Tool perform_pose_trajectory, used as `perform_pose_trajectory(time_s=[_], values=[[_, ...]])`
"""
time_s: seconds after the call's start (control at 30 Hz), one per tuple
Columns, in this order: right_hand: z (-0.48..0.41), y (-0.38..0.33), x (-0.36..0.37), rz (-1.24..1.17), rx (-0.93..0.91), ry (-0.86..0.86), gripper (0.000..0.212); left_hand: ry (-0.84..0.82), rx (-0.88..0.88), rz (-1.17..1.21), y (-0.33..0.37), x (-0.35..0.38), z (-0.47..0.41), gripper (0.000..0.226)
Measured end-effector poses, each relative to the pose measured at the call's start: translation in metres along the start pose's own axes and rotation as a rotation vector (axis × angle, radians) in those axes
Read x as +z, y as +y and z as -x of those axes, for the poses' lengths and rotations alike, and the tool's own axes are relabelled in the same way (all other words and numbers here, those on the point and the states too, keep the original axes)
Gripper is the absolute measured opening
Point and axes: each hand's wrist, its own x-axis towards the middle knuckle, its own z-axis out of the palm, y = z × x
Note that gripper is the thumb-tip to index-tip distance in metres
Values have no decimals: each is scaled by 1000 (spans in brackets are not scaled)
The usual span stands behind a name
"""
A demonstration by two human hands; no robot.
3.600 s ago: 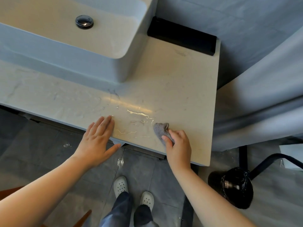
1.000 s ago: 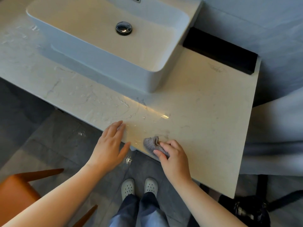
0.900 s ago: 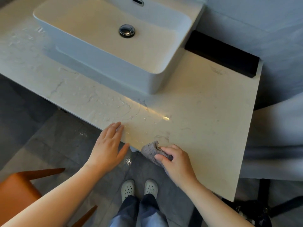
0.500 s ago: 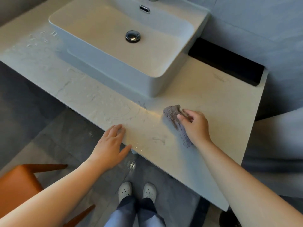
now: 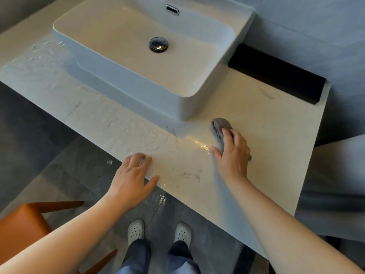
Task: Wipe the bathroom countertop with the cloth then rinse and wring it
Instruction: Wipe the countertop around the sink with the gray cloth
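Observation:
A small grey cloth (image 5: 220,125) lies on the pale marble countertop (image 5: 272,139), just right of the white basin's front corner. My right hand (image 5: 233,155) presses down on it, fingers over its near half, and only the far end of the cloth shows. Flat on the counter's front edge rests my left hand (image 5: 134,175), fingers spread and holding nothing. Wet streaks glisten on the counter between the two hands and further left.
A white rectangular vessel basin (image 5: 177,103) with a chrome drain plug (image 5: 158,44) stands on the counter. A black box (image 5: 276,76) sits at the back right against the grey wall. An orange stool (image 5: 21,220) stands on the tiled floor at lower left.
My right hand has carried the cloth from the counter's front edge up and to the right, toward the basin's corner. My left hand has stayed on the front edge.

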Motion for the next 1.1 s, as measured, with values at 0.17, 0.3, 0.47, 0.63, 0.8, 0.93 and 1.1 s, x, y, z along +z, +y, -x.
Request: perform_pose_trajectory(time_s=[0.17, 0.3, 0.47, 0.63, 0.8, 0.93, 1.1], values=[[-18, -3, 7, -15, 95, 115, 45, -16, 58, -33, -12, -4, -8, 77], [-16, -5, 7, -127, 119, 172, 32, -27, 105, -38, -21, -5, -10, 74], [16, -20, 8, -231, 34, 115, 26, -41, 153, -2, -27, -7, -11, 75], [63, -52, 8, -257, 15, 47, 24, -72, 248, 23, -44, -6, -12, 77], [108, -80, 8, -295, 18, -30, 22, -105, 358, 60, -61, -7, -10, 79], [125, -97, -7, -516, 154, -142, 22, -143, 373, 149, -69, -10, -11, 81], [105, -89, -33, -570, 314, 75, 21, -174, 436, 77, -76, -7, -8, 85]])
